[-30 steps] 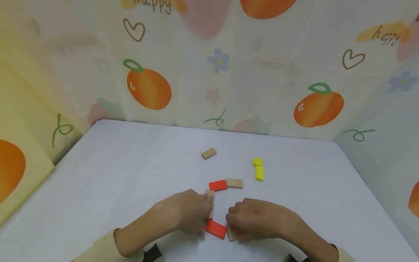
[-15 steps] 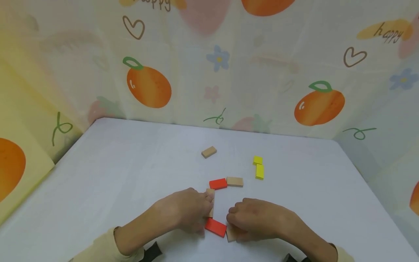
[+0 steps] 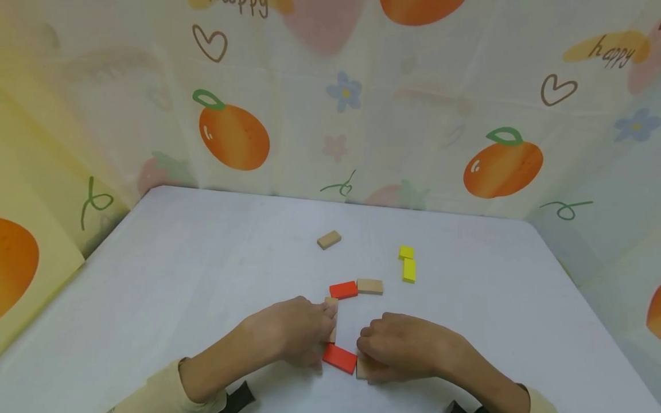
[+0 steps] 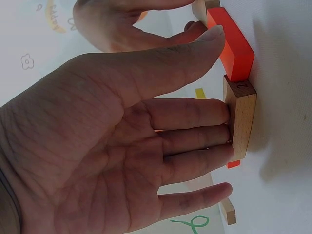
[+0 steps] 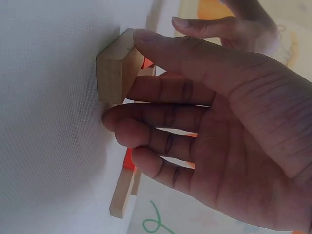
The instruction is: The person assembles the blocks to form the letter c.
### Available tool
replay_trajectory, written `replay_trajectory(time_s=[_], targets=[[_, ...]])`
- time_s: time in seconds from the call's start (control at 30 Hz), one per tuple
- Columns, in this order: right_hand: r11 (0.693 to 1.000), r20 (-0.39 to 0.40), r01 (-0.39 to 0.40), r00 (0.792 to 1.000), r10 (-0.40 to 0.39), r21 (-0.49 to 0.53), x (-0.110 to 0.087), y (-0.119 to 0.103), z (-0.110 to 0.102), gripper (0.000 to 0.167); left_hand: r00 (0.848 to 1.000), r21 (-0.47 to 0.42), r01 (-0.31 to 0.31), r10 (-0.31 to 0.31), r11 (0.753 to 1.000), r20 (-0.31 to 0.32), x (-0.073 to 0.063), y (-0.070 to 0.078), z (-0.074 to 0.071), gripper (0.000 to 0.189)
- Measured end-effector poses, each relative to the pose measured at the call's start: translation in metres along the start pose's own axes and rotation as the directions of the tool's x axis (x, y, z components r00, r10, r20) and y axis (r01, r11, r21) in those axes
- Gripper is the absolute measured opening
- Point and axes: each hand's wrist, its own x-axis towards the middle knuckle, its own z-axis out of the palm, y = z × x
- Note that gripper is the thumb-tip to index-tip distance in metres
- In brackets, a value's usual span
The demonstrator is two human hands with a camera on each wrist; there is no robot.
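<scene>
Left hand [image 3: 294, 332], fingers straight, presses a plain wooden block [image 4: 240, 117]; right hand [image 3: 408, 344] pinches another plain block [image 5: 116, 70]. Slide both flush against the red rectangular block [image 3: 339, 358], flat on the white bench [image 3: 206, 269]

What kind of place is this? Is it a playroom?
Probably a small play corner: a white table walled in by cloth printed with oranges and hearts, with little wooden blocks scattered on top.

A white bench [image 3: 196, 269] stands enclosed on three sides by a pale fabric backdrop [image 3: 361, 115] printed with oranges, hearts, flowers and "happy"; soft, even light falls across it.
</scene>
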Motion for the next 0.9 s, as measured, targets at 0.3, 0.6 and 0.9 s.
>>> replay_trajectory(time_s=[0.3,0.6,0.9], targets=[[0.999,0.033,-0.022,0.999,0.021,0.026,0.0010,0.0005,-0.0012,0.019,1.000,-0.001,0.004,-0.004,1.000,0.003,-0.0005,-0.0003,-0.0003,0.075],[0.999,0.033,-0.024,0.999,0.022,0.036,0.0016,0.0003,-0.0007,0.018,1.000,0.022,-0.005,0.005,1.000,-0.005,-0.0010,0.0006,0.0001,0.074],[1.000,0.026,-0.016,1.000,0.015,0.024,-0.0001,0.0001,-0.0002,0.019,1.000,0.036,-0.012,0.013,0.999,-0.012,-0.0008,0.0014,0.0004,0.071]])
